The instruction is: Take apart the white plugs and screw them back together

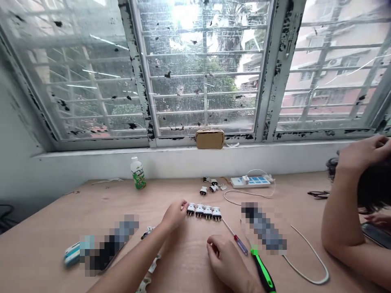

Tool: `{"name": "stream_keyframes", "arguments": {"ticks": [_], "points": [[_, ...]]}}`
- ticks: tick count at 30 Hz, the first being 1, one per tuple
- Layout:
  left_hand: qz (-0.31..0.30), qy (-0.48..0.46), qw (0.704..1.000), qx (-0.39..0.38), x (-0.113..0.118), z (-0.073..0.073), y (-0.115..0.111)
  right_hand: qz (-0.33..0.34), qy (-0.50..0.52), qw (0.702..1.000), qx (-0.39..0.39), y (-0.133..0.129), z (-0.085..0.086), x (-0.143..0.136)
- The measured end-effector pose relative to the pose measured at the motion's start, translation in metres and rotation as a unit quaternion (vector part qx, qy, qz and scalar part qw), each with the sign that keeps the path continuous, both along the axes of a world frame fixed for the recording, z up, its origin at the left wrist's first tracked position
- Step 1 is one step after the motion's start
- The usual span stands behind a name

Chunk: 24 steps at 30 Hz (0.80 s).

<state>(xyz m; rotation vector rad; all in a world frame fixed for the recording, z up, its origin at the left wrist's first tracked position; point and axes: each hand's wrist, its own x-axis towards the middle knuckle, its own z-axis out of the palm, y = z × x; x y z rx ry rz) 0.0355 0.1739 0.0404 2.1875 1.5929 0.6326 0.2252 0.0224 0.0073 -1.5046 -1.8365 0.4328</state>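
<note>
Several white-and-black two-pin plugs stand side by side in a row on the table, pins toward me. My left hand (175,215) reaches to the left end of the row, its fingertips closed on the leftmost plug (191,208). At the right end is another plug (216,213), close to the tip of a screwdriver with a clear purple and red handle (241,245). My right hand (225,257) rests on the table below the row, fingers curled in, with nothing visible in them. Beside it lies a green-and-black screwdriver (263,272).
Behind the row are loose plugs (203,190) and a power strip (250,181). A green-labelled bottle (138,174) stands at the back left. White parts (154,263) lie partly behind my left forearm. Blurred-out phones flank the work area; another person's arm (342,211) is at right.
</note>
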Motion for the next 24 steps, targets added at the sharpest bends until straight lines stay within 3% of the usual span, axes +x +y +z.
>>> {"name": "stream_keyframes", "arguments": {"ticks": [5,8,14,19,24], "points": [[-0.018,0.062,0.998,0.01,-0.06,0.031,-0.051,-0.01,-0.014,1.0,-0.012,0.002,-0.001,0.004],[0.01,0.097,0.995,0.004,-0.098,0.039,-0.085,-0.013,-0.02,1.0,-0.018,0.002,-0.001,0.005],[0.068,0.113,0.99,-0.05,-0.138,0.025,-0.127,0.002,-0.025,0.999,-0.032,0.001,-0.005,0.003],[0.076,0.08,0.991,-0.077,-0.143,0.016,-0.141,0.022,-0.024,0.999,-0.036,0.0,-0.009,-0.001],[0.153,0.041,0.984,-0.08,-0.15,-0.001,-0.154,0.027,-0.02,0.999,-0.035,0.0,-0.014,-0.002]]}}
